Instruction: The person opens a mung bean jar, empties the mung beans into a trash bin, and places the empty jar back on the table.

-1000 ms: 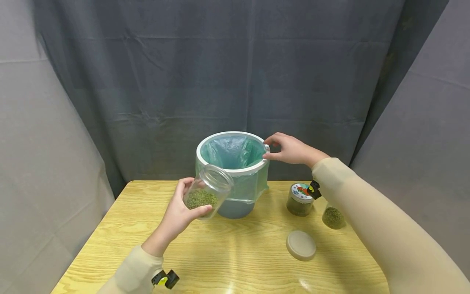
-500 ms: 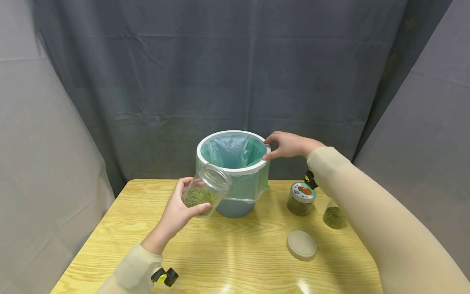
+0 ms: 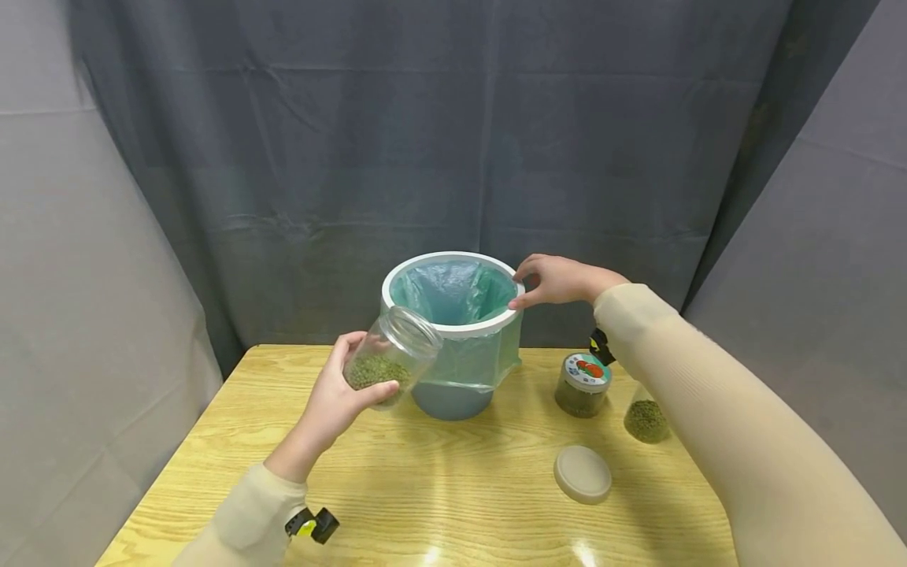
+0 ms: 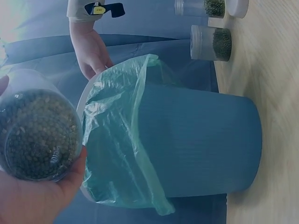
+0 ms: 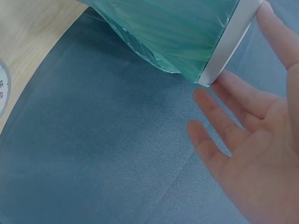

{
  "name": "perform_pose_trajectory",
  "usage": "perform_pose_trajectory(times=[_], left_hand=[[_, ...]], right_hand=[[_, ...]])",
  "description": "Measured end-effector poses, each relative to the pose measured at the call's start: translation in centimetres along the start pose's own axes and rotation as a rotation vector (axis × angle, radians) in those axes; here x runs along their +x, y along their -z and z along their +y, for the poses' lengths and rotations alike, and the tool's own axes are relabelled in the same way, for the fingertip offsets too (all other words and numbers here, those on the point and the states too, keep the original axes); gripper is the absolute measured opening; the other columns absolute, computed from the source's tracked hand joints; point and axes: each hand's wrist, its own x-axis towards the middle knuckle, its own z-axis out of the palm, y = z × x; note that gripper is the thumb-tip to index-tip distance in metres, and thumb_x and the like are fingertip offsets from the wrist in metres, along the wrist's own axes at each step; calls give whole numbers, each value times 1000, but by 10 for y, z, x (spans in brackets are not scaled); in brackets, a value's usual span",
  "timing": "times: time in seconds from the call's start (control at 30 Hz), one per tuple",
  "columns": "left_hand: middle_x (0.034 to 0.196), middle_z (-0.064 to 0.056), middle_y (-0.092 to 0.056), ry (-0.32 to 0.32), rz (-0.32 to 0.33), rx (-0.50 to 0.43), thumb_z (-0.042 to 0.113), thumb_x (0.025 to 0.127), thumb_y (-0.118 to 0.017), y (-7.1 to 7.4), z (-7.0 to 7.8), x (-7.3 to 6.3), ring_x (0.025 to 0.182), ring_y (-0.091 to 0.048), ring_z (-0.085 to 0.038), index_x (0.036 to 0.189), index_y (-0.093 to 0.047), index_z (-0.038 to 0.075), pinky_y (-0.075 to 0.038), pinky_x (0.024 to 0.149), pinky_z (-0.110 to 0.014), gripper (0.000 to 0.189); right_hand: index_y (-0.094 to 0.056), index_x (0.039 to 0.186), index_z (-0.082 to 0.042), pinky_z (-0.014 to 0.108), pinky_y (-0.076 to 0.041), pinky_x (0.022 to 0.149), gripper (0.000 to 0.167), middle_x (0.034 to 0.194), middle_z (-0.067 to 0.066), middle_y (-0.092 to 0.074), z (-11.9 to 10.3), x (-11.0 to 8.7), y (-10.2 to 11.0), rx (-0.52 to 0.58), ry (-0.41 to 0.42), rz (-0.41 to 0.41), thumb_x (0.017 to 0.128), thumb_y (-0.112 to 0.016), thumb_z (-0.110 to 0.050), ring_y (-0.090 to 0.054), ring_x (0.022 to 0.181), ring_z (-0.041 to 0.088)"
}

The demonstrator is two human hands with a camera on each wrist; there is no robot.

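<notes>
My left hand (image 3: 333, 394) grips a clear jar (image 3: 414, 358) partly filled with small green beans (image 3: 375, 370). The jar is lidless and tilted, its mouth pointing up and right in front of the trash can (image 3: 453, 402). In the left wrist view the jar's base (image 4: 39, 135) faces the camera, with fingers curled around its side. My right hand (image 3: 563, 279) touches the right side of the can's white rim (image 3: 397, 276) with thumb and fingertips. Its other fingers (image 5: 210, 144) extend loosely below the rim in the right wrist view. A green plastic bag (image 4: 112, 140) lines the can and folds over its outside.
To the right of the can stand a jar with a tomato-printed lid (image 3: 584, 386) and another jar of green contents (image 3: 645, 421), partly behind my right sleeve. A beige round lid (image 3: 583, 474) lies on the wooden table (image 3: 397, 488). Grey cloth (image 3: 283, 157) hangs behind.
My left hand has moved slightly up and left with the tilted jar. My right hand stays at the rim, its wrist and forearm shifted slightly left from a second ago.
</notes>
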Motion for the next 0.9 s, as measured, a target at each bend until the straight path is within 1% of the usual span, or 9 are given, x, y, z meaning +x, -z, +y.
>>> perform_pose_trajectory(times=[0.07,0.17,0.3,0.47,0.57,0.67,0.9], left_hand=[[153,-12,-50,-7,4,-1,15,83,-84,2,2,1,145,-42,-31,143,-41,8,-27,120,-57,74],[155,-12,-49,-30,8,1,14,84,-84,6,4,4,150,-36,-30,143,-41,7,-22,122,-59,73],[156,-12,-48,-39,15,-3,14,85,-82,12,8,9,153,-31,-29,144,-39,6,-19,124,-60,74],[151,-14,-50,-31,32,-14,13,86,-82,18,11,16,148,-36,-28,143,-36,5,-23,122,-56,74],[147,-15,-54,-30,35,-14,13,86,-81,21,13,19,146,-38,-28,142,-36,4,-22,122,-56,73],[146,-15,-56,-27,29,-11,14,87,-81,23,14,22,145,-39,-28,142,-35,4,-23,122,-56,72],[144,-15,-57,-32,14,4,15,89,-80,28,18,27,148,-34,-27,142,-35,4,-24,120,-57,71]], right_hand=[[-57,141,2,55,-48,106,69,152,22,-46,0,0,0,-3,3,-2,94,-74,-45,-54,130,40],[-57,142,3,55,-48,106,70,152,23,-47,0,1,0,-8,10,-4,94,-74,-45,-54,131,41],[-57,142,4,54,-47,107,70,152,23,-47,-1,2,0,-11,12,-6,94,-75,-44,-54,131,41],[-59,140,6,53,-47,107,67,151,24,-49,-3,4,2,-35,16,-17,94,-75,-41,-55,130,41],[-59,139,5,54,-47,107,66,150,25,-50,-5,3,5,-48,18,-31,95,-75,-40,-56,130,41],[-59,140,5,54,-47,108,66,151,25,-50,-6,2,6,-50,15,-49,95,-74,-40,-55,131,41],[-56,142,6,54,-47,108,71,153,26,-46,-6,0,9,-57,2,-83,94,-75,-43,-54,132,41]])
